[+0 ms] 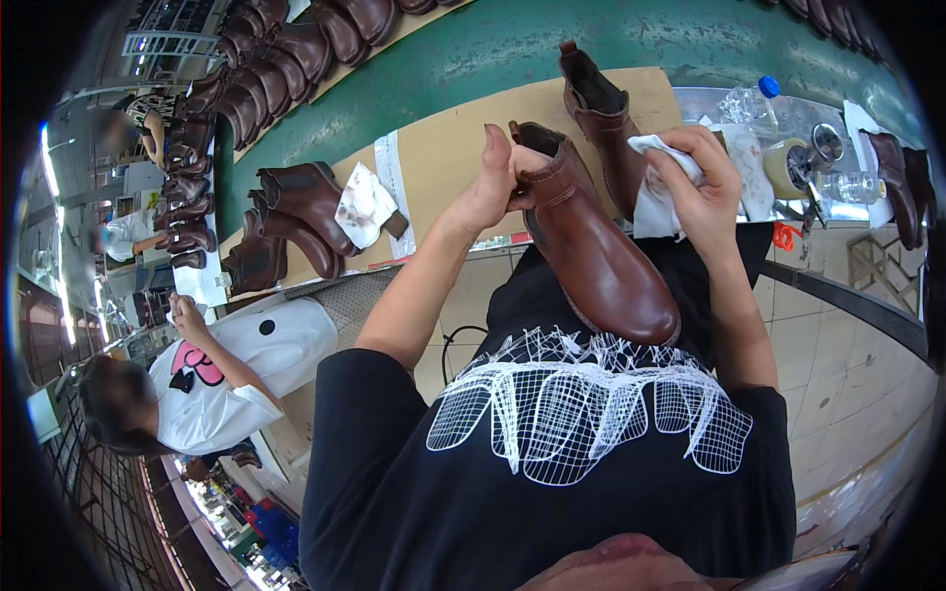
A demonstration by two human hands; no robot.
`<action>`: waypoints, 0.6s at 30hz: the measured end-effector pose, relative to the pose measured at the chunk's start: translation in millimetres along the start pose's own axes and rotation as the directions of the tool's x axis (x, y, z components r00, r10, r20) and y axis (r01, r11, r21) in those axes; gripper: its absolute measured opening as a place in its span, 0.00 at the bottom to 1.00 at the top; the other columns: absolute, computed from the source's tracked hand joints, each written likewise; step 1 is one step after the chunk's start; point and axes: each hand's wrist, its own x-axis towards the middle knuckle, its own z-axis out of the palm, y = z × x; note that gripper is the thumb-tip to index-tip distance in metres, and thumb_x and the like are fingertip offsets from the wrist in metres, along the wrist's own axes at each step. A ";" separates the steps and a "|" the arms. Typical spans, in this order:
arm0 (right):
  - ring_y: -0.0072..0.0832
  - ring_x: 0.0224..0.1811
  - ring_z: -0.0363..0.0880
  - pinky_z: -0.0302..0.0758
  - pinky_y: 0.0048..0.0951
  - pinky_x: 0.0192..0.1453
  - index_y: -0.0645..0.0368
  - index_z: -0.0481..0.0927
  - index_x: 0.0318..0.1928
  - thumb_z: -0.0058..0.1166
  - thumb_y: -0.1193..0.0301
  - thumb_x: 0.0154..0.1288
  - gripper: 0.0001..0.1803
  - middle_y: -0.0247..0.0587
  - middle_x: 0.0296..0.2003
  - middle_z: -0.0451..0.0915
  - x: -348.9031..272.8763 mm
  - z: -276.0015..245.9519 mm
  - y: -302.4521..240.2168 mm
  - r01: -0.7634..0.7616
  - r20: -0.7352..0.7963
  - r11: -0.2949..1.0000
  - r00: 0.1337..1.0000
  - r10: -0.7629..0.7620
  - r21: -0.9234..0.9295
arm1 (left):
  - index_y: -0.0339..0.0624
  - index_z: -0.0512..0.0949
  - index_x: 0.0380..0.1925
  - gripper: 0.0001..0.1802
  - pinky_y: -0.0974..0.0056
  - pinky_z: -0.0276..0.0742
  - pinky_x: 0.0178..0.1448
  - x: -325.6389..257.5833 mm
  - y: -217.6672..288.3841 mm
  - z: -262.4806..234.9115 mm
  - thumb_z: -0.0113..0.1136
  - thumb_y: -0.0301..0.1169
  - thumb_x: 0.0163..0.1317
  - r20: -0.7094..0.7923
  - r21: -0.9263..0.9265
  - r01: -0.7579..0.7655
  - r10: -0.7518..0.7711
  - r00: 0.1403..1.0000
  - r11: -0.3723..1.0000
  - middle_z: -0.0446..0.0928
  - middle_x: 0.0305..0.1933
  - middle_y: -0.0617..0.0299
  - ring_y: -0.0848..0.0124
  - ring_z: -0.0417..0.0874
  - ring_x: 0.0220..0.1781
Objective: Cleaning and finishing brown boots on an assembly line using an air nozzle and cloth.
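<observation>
Both hands are busy over the near edge of the bench, and each grip suits its job. Farthest left, a co-worker in a white top point(246, 364) sits at the same bench with a hand raised; beyond that person, a long row of dark brown boots point(266, 59) runs along the far side of the green belt point(443, 59). On the cardboard sheet point(443, 158) that covers the bench lie a few more brown boots point(296, 212) on their sides, one with a crumpled white cloth point(363, 205) draped over it. The left hand point(493, 182) is closed around the top opening of a brown ankle boot point(596, 251), thumb and fingers pinching the collar, so the boot is steadied with its toe pointing back toward the person's chest and its smooth upper turned up. The boot hangs off the near edge of the bench, over the person's lap, not resting on the cardboard. The right hand point(700, 182) is bunched around a white rag point(658, 192), pressed just beside the boot's shaft. A second boot point(601, 123) stands upright behind them. Toward the right end lie a roll of tape point(788, 167) and two clear plastic bottles point(749, 101).
</observation>
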 end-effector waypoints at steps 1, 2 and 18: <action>0.18 0.35 0.78 0.73 0.20 0.38 0.66 0.84 0.42 0.64 0.82 0.60 0.09 0.36 0.37 0.81 -1.5 -6.2 4.7 -0.010 -0.017 1.000 1.000 0.010 -0.010 | 0.34 0.82 0.26 0.71 0.74 0.44 0.19 0.3 5.0 2.2 0.08 0.91 0.36 -0.004 0.015 -0.003 0.003 1.000 1.000 0.74 0.22 0.68 0.82 0.60 0.18; 0.18 0.34 0.77 0.73 0.20 0.38 0.66 0.84 0.42 0.63 0.81 0.61 0.09 0.36 0.38 0.81 -2.1 -12.8 8.5 -0.019 -0.035 1.000 0.999 0.018 -0.020 | 0.34 0.82 0.26 0.71 0.74 0.44 0.19 1.4 8.0 3.2 0.08 0.91 0.36 -0.007 0.030 -0.007 0.007 1.000 1.000 0.74 0.23 0.67 0.82 0.60 0.18; 0.20 0.42 0.80 0.76 0.26 0.44 0.60 0.79 0.53 0.55 0.79 0.70 0.12 0.38 0.41 0.83 52.4 -120.4 -17.5 0.065 -0.491 0.927 0.833 -0.254 -0.370 | 0.40 0.81 0.52 0.62 0.71 0.51 0.26 -9.3 -26.3 17.3 0.13 0.82 0.57 -0.238 -0.046 0.080 -0.089 0.967 0.996 0.75 0.27 0.69 0.81 0.60 0.21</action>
